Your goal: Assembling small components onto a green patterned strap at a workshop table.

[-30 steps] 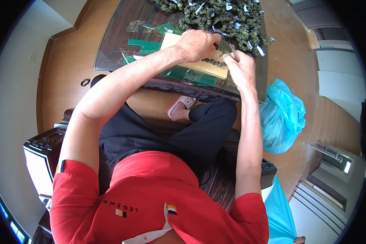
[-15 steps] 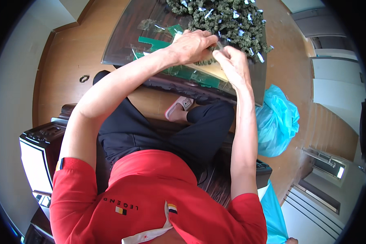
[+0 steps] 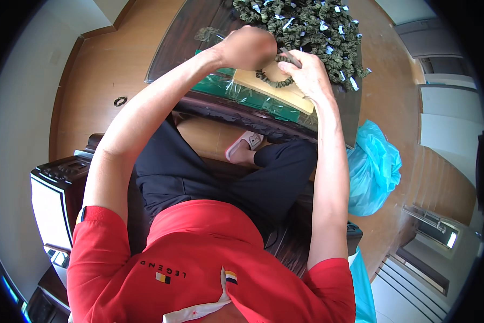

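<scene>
A dark olive ruched hair scrunchie (image 3: 272,82) hangs as a loop between my hands, over a yellow board (image 3: 295,100) near the table's front edge. My right hand (image 3: 309,75) pinches it at its upper right side, and a short dark strip sticks up by the fingertips. My left hand (image 3: 251,48) is at the loop's upper left, so blurred that its fingers cannot be made out. Just beyond both hands lies a large pile of similar scrunchies (image 3: 320,40), many with small white tags.
Green sheeting (image 3: 220,85) under clear tape covers part of the dark table (image 3: 169,56). A blue plastic bag (image 3: 372,167) stands on the floor to the right. One loose scrunchie (image 3: 120,101) lies on the floor at left.
My left hand has drawn a little away from my right hand. More of the scrunchie's loop shows now. The whole view has shifted slightly.
</scene>
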Available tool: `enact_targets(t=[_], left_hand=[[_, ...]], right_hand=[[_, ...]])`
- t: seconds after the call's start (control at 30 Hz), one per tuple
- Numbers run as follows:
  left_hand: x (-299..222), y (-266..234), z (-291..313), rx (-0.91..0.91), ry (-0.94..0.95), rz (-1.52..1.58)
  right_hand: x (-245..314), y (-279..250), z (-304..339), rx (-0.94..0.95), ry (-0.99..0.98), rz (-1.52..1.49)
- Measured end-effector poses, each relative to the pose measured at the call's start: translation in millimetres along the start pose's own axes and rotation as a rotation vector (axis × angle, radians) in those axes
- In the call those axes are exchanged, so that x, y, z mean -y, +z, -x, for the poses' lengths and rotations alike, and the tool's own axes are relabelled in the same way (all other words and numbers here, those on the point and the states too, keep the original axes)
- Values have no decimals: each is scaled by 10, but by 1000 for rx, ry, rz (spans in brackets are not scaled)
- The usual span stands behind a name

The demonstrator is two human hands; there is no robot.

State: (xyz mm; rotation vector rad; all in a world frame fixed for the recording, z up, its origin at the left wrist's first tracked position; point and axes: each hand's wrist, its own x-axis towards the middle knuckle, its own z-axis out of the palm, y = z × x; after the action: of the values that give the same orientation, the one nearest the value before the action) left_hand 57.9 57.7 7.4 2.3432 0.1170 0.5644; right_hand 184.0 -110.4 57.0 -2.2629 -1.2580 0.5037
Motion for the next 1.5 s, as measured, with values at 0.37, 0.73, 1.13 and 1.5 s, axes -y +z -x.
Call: enact_targets(t=[0.37, 0.73, 1.13, 1.5], left_hand=[[-604, -281, 596, -29, -202, 435], [-1111, -301, 897, -25, -67, 529], [-1194, -134, 1052, 96, -336, 966], [-1291, -55, 1131, -75, -428, 1204]], right_hand=[[242, 55, 588, -127, -90, -395], [399, -173, 1013, 86, -132, -578], [459, -19, 1366, -449, -272, -570], [631, 191, 1660, -279, -302, -202]])
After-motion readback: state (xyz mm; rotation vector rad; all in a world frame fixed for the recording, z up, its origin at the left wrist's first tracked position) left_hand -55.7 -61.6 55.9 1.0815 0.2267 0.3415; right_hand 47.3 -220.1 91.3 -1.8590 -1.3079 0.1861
